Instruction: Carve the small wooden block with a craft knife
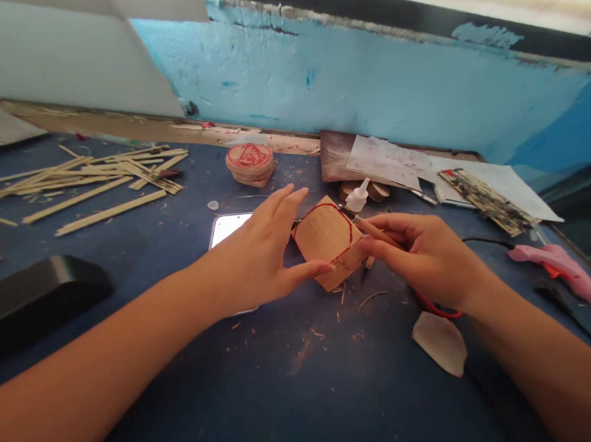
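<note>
Working on a dark blue workbench (266,389) here, and its far edge runs along a chipped blue painted wall (347,78). There's plenty of bench between my arms and the near side, with only scattered wood shavings (348,304) around. Loose wooden sticks (93,183) fill the far left, a black case (40,300) sits at the left, and papers (387,162) lie along the far edge on the right. A pink object (559,271) is off to the right, and a pale flat shard (440,342) is just past my right wrist. My left hand (262,250) is open, fingers spread, hovering over a phone (226,228), with the thumb (316,268) on the near edge of a tilted wooden piece with a red outline (327,242). That piece sits between my hands, but I can't tell if it's touching the bench. My right hand (423,260) is pinching a thin wooden stick (376,233), with its fingers against the piece's right edge. A small glue bottle (358,197) stands just beyond.
</note>
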Demonstrator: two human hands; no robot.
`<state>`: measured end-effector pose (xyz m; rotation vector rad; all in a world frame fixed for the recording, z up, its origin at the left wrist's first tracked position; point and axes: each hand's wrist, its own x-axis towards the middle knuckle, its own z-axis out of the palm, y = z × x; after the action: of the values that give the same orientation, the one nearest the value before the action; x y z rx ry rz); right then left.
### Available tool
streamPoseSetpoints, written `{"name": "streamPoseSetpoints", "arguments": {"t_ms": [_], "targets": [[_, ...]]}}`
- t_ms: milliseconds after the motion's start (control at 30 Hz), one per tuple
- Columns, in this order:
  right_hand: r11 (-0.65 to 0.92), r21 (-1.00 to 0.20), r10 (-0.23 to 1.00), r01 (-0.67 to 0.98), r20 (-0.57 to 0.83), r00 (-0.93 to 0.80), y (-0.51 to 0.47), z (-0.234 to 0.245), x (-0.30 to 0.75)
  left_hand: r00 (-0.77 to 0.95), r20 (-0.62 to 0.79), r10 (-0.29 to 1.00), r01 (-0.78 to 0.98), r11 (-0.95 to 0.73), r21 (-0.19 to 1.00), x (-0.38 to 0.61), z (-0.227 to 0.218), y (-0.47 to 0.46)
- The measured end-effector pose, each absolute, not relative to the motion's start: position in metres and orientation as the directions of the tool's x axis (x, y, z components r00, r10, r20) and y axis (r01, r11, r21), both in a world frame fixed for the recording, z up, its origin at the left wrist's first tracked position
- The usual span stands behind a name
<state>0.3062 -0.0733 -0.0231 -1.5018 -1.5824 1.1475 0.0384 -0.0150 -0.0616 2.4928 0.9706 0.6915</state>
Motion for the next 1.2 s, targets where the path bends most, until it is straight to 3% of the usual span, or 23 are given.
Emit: {"name": "streamPoseSetpoints", "arguments": {"t_ms": [133, 267, 333, 433, 833, 1200], "targets": [[-0.079, -0.951, 0.995, 0.3, -0.092, -0.028, -0.075, -0.022, 0.309, 0.448, 0.152, 0.881, 0.528, -0.398, 0.75, 0.043, -0.059, -0.019], [-0.077, -0.98, 0.996, 0.185, -0.069, 0.05, -0.078, -0.02, 0.306, 0.38, -0.048, 0.924, 0.157, -0.014, 0.987, 0.055, -0.053, -0.022], [-0.057, -0.989, 0.995, 0.135, -0.046, 0.083, -0.08, -0.021, 0.304, 0.421, -0.153, 0.894, -0.04, 0.187, 0.982, 0.06, -0.048, -0.024], [-0.034, -0.994, 0.996, 0.104, -0.025, 0.091, -0.083, -0.024, 0.301, 0.504, -0.26, 0.824, -0.195, 0.402, 0.894, 0.064, -0.039, -0.029], [0.049, -0.933, 0.998, 0.358, 0.028, -0.062, -0.086, -0.032, 0.298, 0.432, -0.221, 0.874, -0.198, 0.332, 0.922, 0.051, -0.032, -0.025], [0.054, -0.92, 0.958, 0.388, -0.062, -0.28, -0.098, -0.04, 0.292, 0.407, -0.261, 0.875, -0.065, 0.313, 0.947, 0.054, -0.029, -0.027]]}}
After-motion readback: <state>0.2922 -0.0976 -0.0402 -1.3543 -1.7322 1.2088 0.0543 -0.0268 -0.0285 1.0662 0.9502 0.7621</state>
